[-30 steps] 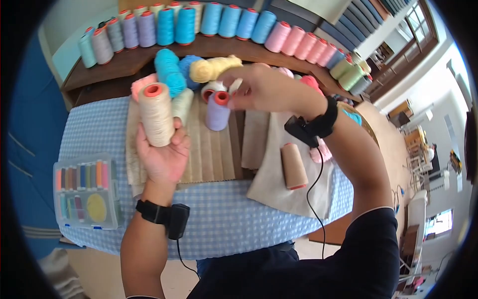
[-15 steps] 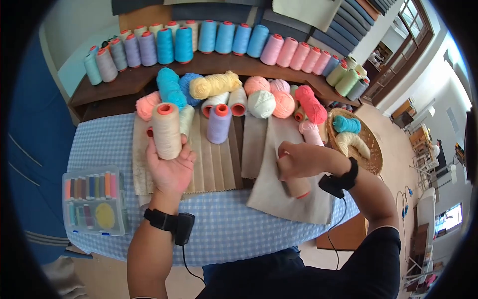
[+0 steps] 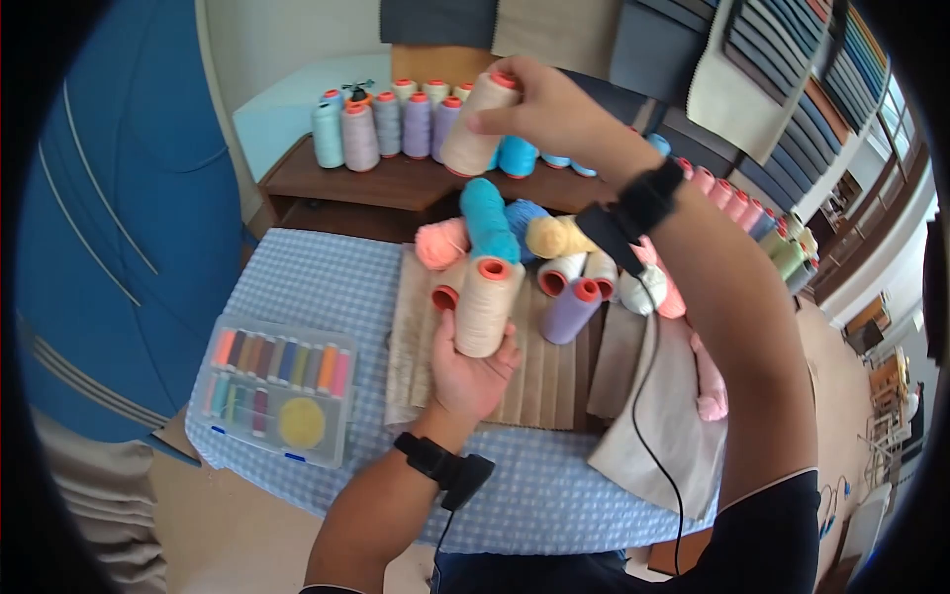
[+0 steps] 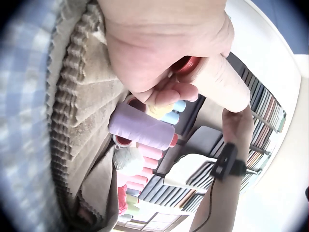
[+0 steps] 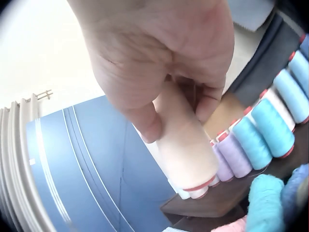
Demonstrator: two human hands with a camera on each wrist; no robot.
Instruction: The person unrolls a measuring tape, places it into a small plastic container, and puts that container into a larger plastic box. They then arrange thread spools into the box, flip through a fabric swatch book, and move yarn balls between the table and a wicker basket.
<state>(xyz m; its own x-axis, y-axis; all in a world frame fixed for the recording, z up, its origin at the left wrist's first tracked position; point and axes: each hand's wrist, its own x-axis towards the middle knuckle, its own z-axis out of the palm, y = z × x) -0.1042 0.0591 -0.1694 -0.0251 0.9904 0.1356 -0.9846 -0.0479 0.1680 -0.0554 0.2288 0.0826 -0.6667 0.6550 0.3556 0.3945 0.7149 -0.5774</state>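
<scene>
In the head view my left hand point(image 3: 473, 381) holds a cream thread cone point(image 3: 485, 307) upright by its lower end, above the beige fabric samples point(image 3: 539, 396). My right hand point(image 3: 559, 111) grips a pale beige thread cone point(image 3: 477, 124) near its red top, raised in front of the row of cones on the shelf. From the right wrist, thumb and fingers show on either side of that pale cone point(image 5: 186, 140). A lilac cone point(image 3: 572, 312) stands on the samples, right of my left hand.
A clear case of small spools point(image 3: 277, 391) lies on the checked tablecloth point(image 3: 307, 267). Yarn skeins, including a turquoise one point(image 3: 488, 223), sit along the table's back edge. Behind them runs a brown shelf point(image 3: 346, 188) lined with thread cones. Fabric swatches point(image 3: 742, 99) hang at the back.
My right hand has taken the beige cone off the grey cloth on the right and lifted it to the back shelf. The left hand still holds its cone. The head view has turned left.
</scene>
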